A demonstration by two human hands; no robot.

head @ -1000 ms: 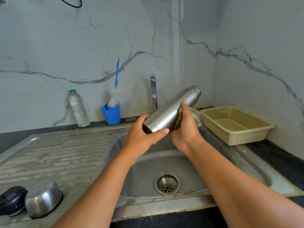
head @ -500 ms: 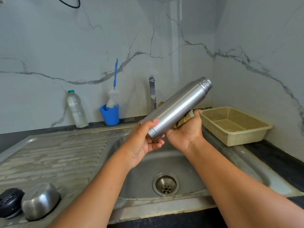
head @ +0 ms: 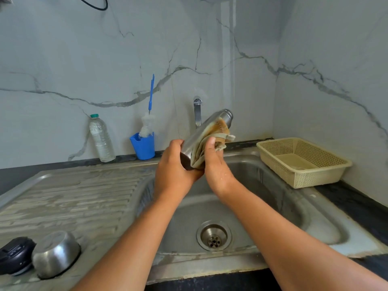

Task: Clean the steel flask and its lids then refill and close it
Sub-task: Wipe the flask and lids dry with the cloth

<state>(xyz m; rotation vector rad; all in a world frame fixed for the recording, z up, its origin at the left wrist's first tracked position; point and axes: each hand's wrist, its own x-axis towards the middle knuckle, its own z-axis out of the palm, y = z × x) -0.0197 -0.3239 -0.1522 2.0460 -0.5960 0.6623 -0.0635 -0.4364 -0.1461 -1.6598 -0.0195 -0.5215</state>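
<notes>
The flask (head: pixel 201 131) slants up and far-right from its base (gripped by the left hand (head: pixel 174 166)); the right hand (head: pixel 214 162) clamps a cloth (head: pixel 212 133) on its right side.

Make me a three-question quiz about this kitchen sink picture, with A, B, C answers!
1. Where does the blue cup stand?
A) in the basket
B) by the wall, between the plastic bottle and the tap
C) on the drain

2. How many lids lie on the draining board?
A) one
B) two
C) four

3. What is the right hand doing?
A) turning a knob
B) hanging free
C) holding a cloth against the flask

Answers:
1. B, the cup stands at the wall between them.
2. B, a black lid and a steel lid lie side by side.
3. C, its thumb presses the cloth on the flask.
</notes>
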